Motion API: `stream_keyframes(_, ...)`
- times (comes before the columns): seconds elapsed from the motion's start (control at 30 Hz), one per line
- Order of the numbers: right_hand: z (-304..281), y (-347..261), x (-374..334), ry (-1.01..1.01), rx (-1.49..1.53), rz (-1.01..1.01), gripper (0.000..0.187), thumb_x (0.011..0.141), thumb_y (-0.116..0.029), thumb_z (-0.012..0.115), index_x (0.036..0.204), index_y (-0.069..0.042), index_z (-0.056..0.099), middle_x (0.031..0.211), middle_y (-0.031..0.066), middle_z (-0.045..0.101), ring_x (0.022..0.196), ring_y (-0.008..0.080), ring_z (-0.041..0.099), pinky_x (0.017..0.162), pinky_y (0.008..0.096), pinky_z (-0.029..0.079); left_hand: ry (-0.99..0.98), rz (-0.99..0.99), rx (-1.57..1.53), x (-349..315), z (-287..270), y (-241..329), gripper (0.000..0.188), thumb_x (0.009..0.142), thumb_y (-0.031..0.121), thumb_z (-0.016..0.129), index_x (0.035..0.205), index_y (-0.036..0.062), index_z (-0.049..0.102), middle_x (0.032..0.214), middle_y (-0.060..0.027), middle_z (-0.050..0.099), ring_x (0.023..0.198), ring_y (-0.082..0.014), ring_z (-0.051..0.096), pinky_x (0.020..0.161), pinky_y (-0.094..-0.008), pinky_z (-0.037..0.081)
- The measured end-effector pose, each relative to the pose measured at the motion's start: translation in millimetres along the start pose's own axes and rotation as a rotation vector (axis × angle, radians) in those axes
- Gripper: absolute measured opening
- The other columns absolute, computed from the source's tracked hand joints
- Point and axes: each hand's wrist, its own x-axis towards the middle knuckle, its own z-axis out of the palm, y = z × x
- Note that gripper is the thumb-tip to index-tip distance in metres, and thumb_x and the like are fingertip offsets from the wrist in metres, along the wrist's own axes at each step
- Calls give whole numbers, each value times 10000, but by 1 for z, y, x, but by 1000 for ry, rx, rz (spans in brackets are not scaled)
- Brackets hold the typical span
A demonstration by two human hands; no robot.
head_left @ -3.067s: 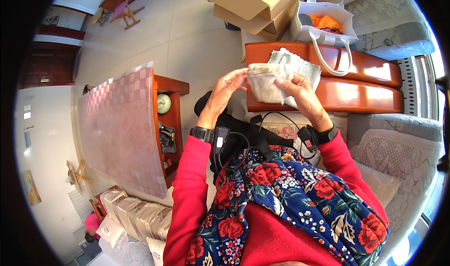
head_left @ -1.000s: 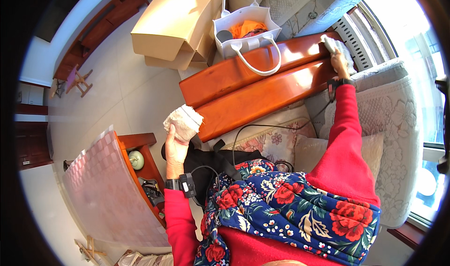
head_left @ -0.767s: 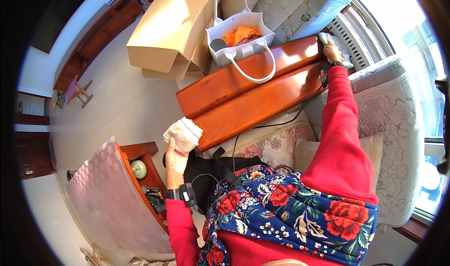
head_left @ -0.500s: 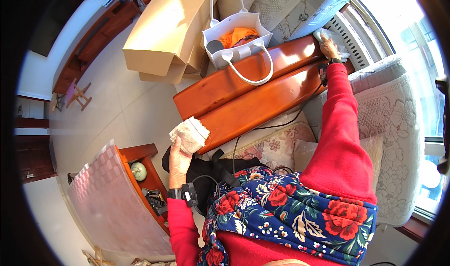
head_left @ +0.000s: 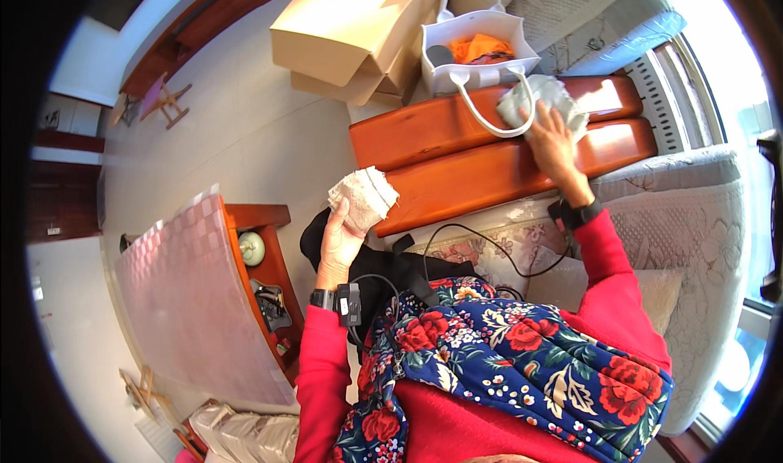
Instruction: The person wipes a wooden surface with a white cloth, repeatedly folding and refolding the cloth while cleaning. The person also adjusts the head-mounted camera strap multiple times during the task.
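Your L hand grips the folded beige cloth, thumb in front, nr the L end of the worktop. R hand, fingers spread, is on the grey cloth atop it: press flat, mind the tote handle. Containers: tan carton, inside hidden; white tote w/ orange fabric, grey round item.

Bright sunlight enters through a window at right, beside a sofa draped in pale lace. The floor is light tile. At left, a pink checked cover tops a low table; farther off are a stool, a white wall and a dark door.
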Motion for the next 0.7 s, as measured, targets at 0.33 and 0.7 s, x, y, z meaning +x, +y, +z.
stream_keyframes(0.33, -14, -176, -15, -47, 223, -606, 615, 785, -157, 664, 1359, -312, 511, 1471, 109, 378, 1323, 372, 356, 1026, 506, 337, 156, 240, -211, -20, -26, 36, 360, 923, 280, 638, 1230, 112, 555, 1195, -39, 637, 1072, -198, 629, 813, -399, 566)
stream_keyframes(0.7, -21, -204, -55, -109, 333, -1005, 526, 790, -158, 617, 1295, -298, 571, 1500, 71, 350, 1394, 326, 292, 1091, 546, 279, 194, 260, -127, -34, -33, 46, 366, 932, 263, 622, 1251, 101, 545, 1189, -44, 640, 1043, -216, 639, 791, -384, 560)
